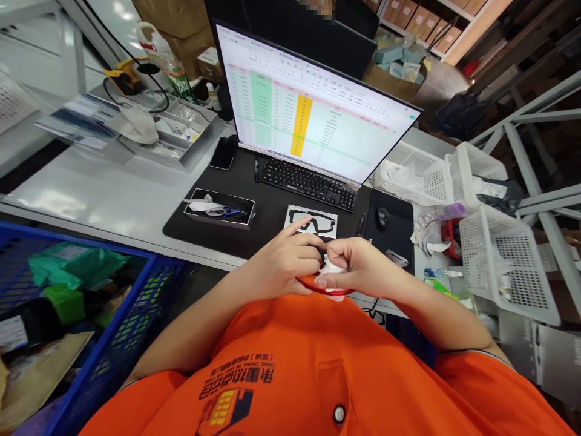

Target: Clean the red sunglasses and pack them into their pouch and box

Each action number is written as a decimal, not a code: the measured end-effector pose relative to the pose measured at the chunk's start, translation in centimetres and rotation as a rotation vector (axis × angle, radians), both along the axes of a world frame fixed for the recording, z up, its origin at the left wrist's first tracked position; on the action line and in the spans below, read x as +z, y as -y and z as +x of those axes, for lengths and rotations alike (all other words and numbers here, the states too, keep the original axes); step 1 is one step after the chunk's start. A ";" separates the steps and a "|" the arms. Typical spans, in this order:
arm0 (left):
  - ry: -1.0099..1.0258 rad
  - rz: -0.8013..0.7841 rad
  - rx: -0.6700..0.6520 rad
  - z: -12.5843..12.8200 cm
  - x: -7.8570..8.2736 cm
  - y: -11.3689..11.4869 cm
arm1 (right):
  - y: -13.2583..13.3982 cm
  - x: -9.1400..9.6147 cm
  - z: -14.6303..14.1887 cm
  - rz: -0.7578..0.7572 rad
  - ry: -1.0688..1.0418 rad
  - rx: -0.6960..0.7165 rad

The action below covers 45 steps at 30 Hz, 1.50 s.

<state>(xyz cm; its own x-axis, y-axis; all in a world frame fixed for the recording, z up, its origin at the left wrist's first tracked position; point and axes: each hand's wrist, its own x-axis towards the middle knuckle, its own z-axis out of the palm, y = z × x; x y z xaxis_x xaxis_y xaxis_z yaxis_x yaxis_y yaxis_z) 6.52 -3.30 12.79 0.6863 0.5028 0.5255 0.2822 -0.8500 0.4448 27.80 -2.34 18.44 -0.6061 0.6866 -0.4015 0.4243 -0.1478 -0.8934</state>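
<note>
Close to my body, my left hand (290,257) grips the left side of a curved orange-red lens (306,280), its index finger stretched out. My right hand (358,263) pinches a crumpled white cloth (332,265) against the lens, thumb on the near side. Part of the lens is hidden behind the fingers and cloth. Just beyond my hands lies a white card (327,219) printed with a black glasses outline. To the left, an open narrow box (245,219) holds a white cloth pouch and something blue, perhaps glasses.
Behind stand a keyboard (308,184) and a monitor (290,91) showing a spreadsheet. A mouse (382,218) is at right, near white baskets (508,266). A phone (224,152) and a grey tray (181,157) lie left. A blue crate (122,327) with parcels stands lower left.
</note>
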 end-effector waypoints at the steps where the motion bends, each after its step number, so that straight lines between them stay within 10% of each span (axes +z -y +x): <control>1: 0.004 -0.013 -0.014 -0.3 0.1 0.0 | 0.0 0.1 0.1 -0.056 -0.023 0.027; 13: 0.045 -0.168 -0.154 -2.5 2.3 -0.1 | 0.5 0.7 3.1 -0.154 -0.125 0.085; 23: -0.075 -0.105 -0.184 -1.2 2.9 0.1 | 1.5 1.1 0.1 -0.282 -0.141 0.029; 37: -0.027 -0.212 -0.242 -3.7 4.7 -3.3 | -0.3 1.0 5.1 0.044 -0.196 0.079; 45: -0.058 -0.174 -0.227 -3.5 7.1 -3.3 | -2.8 0.0 7.0 0.222 -0.078 -0.325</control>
